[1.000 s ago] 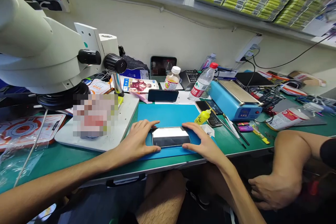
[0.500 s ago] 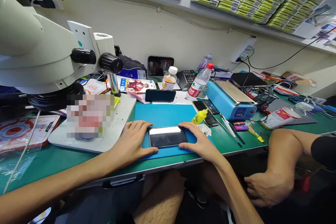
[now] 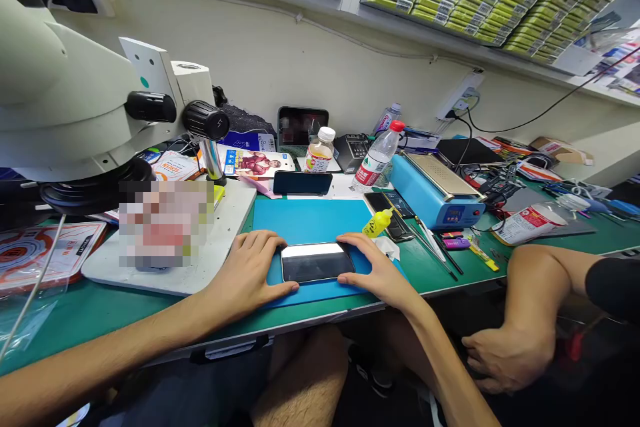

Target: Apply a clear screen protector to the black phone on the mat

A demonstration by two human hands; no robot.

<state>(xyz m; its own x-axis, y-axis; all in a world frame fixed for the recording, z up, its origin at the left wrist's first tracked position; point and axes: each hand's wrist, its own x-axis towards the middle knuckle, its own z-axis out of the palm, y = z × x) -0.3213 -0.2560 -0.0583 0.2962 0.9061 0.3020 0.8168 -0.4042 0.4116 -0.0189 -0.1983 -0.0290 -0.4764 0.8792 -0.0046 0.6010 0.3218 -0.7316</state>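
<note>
Left hand (image 3: 255,267) and right hand (image 3: 377,270) clamp opposite ends of a smartphone (image 3: 317,269), screen up over the blue mat (image 3: 310,217). Uneven thumb pressure could tilt it; a rightward slip could knock the yellow dropper bottle (image 3: 377,223).

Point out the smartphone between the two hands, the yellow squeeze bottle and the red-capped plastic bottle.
Smartphone (image 3: 319,267): head view, on the dark part of its screen.
Yellow squeeze bottle (image 3: 377,223): head view, on its body.
Red-capped plastic bottle (image 3: 372,168): head view, on its label.
</note>
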